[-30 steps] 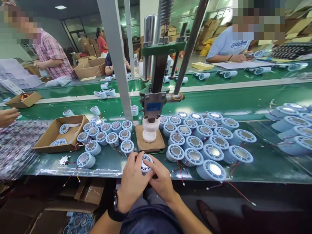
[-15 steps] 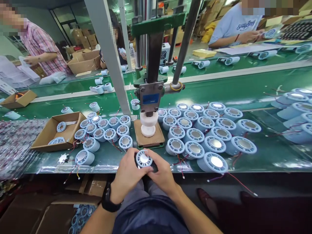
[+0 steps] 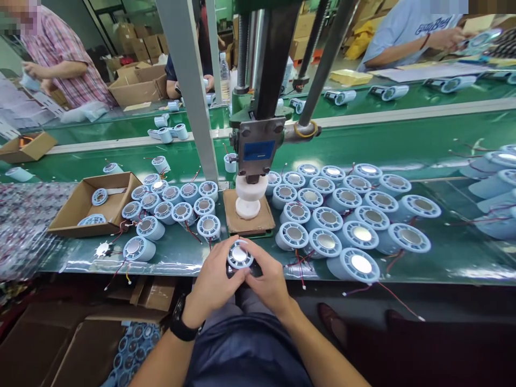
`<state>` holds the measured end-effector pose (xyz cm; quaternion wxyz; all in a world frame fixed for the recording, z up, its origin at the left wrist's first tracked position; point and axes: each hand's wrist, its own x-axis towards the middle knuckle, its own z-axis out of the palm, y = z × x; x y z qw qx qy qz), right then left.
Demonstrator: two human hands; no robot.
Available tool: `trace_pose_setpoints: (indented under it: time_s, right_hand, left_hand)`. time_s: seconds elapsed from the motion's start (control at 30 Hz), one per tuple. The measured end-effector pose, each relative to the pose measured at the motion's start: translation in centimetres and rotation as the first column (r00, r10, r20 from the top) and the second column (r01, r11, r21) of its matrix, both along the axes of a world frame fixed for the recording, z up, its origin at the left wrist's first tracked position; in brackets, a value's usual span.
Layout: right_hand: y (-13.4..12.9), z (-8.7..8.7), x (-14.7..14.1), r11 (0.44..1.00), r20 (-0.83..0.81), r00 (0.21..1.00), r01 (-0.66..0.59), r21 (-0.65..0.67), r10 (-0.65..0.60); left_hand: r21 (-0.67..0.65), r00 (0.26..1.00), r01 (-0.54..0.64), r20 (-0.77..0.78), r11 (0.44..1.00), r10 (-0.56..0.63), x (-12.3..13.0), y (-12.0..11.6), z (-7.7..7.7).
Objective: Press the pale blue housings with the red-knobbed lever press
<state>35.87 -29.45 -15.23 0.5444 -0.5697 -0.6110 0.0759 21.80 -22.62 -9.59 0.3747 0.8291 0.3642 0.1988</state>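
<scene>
Two bare hands meet at the near edge of the green bench, cupped around one light-blue round part with a silvery centre. The left hand clasps one side and the right hand the other, thumbs close together on the near side — probably because a round body would twist in a single hand's grasp. The part's face is turned up, which seems to leave ring and centre open to the eye. From where I stand, it is just in front of the press, nearer the person than the brown board under the white press pieces; what supports it underneath, I can't tell. Similar blue parts stand packed on both sides, faces up, likely to be within reach while leaving the middle to the press. Thin wires trail off the front edge — perhaps so their plugs aren't pinned. At left, an open cardboard box gathers loose rings.
</scene>
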Motion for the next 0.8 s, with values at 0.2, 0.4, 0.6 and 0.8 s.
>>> trace_pose_setpoints:
  time_s: [0.2, 0.4, 0.6, 0.8]
  right_hand:
    - [0.0, -0.9, -1.1, 0.987, 0.013, 0.987, 0.162, -0.019, -0.161]
    - [0.0, -1.2, -1.3, 0.982, 0.063, 0.980, 0.191, -0.012, -0.189]
    - [0.1, -1.0, -1.5, 0.979, 0.086, 0.976, 0.203, -0.003, -0.202]
    - [-0.3, -1.0, -1.2, 0.987, 0.210, 0.966, 0.156, -0.028, -0.147]
  left_hand:
    - [0.064, 0.995, -0.084, 0.065, 0.994, 0.080, 0.5, -1.0, -1.6]
    - [-0.004, 0.989, 0.145, 0.036, 0.989, -0.144, -0.4, 0.4, -0.8]
    - [-0.052, 0.980, 0.200, 0.023, 0.978, -0.199, -0.7, 1.0, -0.5]
    - [-0.034, 0.989, 0.144, 0.031, 0.989, -0.143, -0.4, 0.5, -1.5]
